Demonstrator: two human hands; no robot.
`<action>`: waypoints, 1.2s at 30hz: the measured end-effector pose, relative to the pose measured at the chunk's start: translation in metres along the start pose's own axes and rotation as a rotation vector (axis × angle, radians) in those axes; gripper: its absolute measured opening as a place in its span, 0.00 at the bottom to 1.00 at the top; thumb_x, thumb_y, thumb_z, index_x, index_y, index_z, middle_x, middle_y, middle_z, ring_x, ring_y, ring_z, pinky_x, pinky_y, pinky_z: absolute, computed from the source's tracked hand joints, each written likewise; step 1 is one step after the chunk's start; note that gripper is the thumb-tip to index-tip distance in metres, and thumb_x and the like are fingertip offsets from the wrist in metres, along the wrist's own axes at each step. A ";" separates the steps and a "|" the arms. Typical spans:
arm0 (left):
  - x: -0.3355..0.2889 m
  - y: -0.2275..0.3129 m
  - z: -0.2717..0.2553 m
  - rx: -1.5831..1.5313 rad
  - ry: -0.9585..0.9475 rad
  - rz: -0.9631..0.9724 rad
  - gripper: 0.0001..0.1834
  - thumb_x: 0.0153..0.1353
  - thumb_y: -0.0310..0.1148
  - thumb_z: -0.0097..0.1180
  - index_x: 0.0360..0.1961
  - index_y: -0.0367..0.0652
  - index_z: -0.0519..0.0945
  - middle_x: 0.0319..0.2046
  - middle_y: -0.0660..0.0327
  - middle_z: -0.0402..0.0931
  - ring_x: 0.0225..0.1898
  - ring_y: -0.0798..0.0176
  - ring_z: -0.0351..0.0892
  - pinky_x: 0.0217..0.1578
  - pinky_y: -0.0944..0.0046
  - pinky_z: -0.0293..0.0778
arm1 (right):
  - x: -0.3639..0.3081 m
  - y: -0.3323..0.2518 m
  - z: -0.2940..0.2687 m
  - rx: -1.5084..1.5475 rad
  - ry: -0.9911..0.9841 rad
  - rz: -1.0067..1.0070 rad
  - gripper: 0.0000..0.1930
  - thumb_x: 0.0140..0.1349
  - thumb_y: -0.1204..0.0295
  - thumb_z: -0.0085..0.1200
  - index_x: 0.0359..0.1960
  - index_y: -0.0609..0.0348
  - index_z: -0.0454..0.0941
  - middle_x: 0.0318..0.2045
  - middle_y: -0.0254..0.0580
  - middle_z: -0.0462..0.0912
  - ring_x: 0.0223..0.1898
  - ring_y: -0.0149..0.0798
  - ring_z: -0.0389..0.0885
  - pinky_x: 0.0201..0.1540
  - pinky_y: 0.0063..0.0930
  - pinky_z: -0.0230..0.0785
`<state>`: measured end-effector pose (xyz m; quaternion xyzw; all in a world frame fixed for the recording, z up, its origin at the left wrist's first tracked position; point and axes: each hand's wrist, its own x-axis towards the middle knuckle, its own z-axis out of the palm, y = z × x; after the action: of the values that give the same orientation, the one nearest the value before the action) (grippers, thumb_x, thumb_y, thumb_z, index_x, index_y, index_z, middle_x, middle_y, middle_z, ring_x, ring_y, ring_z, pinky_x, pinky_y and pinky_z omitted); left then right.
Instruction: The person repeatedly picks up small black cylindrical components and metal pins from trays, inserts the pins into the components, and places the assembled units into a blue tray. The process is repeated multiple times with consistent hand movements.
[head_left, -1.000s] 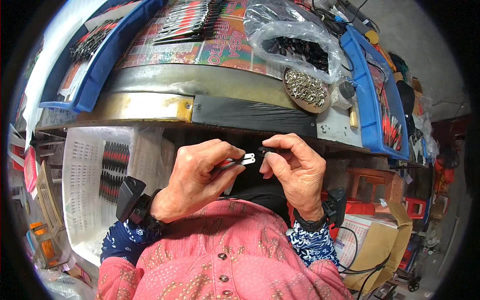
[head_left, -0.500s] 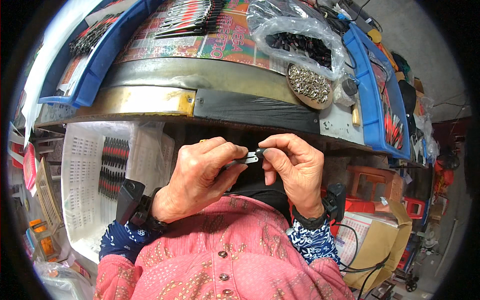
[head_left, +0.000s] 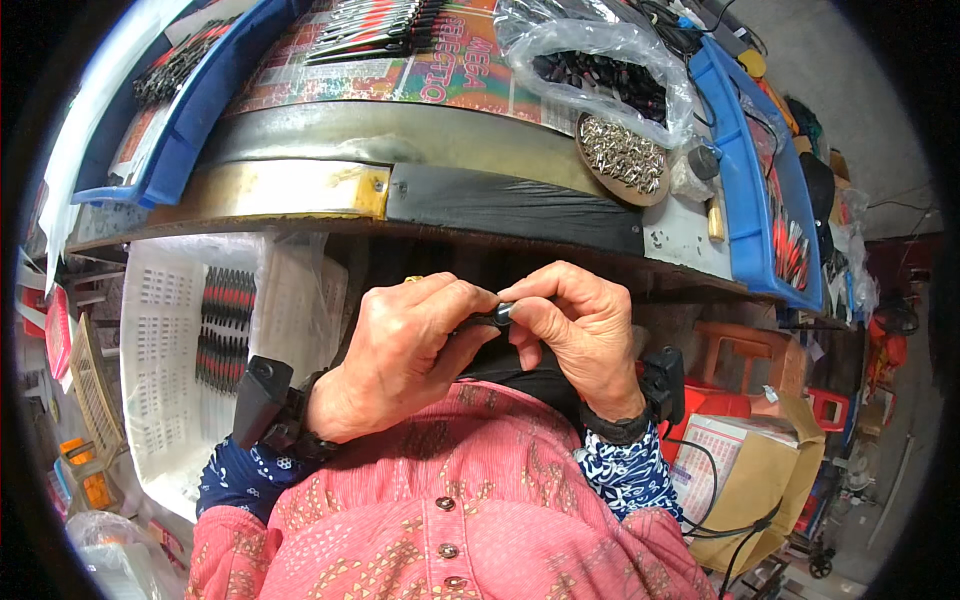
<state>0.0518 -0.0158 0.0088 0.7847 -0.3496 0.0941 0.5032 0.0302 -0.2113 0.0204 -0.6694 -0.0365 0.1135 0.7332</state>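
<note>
My left hand (head_left: 395, 350) pinches a slim dark piece (head_left: 474, 322) between thumb and fingers, mostly hidden by them. A small glossy black cap-like part (head_left: 503, 315) sits at that piece's end, between thumb and fingers of my right hand (head_left: 580, 335). Both hands meet in front of my body, below the bench edge. Fingers cover the join, so how deep the slim piece goes into the black part is hidden.
The bench edge (head_left: 510, 215) runs ahead of my hands. On it are slim red-and-silver pieces (head_left: 375, 30), a bag (head_left: 545, 40) of black parts, a dish of small metal parts (head_left: 622, 155) and blue trays (head_left: 165, 170). A white basket (head_left: 160, 350) with red-and-black pieces stands left.
My right hand has moved slightly left towards my left hand. The slim piece's pale metal end, visible before beside the black part, is now covered.
</note>
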 end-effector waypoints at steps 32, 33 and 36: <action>-0.039 -0.013 0.015 -0.016 -0.064 -0.063 0.14 0.46 0.23 0.68 0.36 0.38 0.80 0.26 0.56 0.79 0.25 0.54 0.79 0.26 0.61 0.73 | -0.016 0.026 -0.009 -0.398 -0.166 -0.182 0.08 0.60 0.82 0.59 0.41 0.68 0.81 0.29 0.40 0.84 0.26 0.27 0.83 0.28 0.19 0.75; -0.039 -0.013 0.016 -0.015 -0.064 -0.061 0.14 0.46 0.23 0.68 0.36 0.38 0.80 0.27 0.56 0.79 0.25 0.54 0.79 0.26 0.61 0.73 | -0.016 0.025 -0.009 -0.386 -0.168 -0.170 0.08 0.60 0.81 0.59 0.41 0.67 0.80 0.28 0.40 0.84 0.26 0.26 0.82 0.28 0.19 0.75; -0.040 -0.013 0.018 -0.012 -0.066 -0.065 0.14 0.46 0.23 0.68 0.35 0.38 0.80 0.27 0.56 0.79 0.26 0.54 0.80 0.25 0.60 0.73 | -0.017 0.025 -0.010 -0.376 -0.178 -0.142 0.07 0.61 0.81 0.59 0.41 0.67 0.80 0.27 0.39 0.83 0.26 0.25 0.82 0.28 0.19 0.75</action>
<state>0.0266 -0.0099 -0.0294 0.7952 -0.3407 0.0495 0.4992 0.0127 -0.2222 -0.0040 -0.7776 -0.1688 0.1113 0.5954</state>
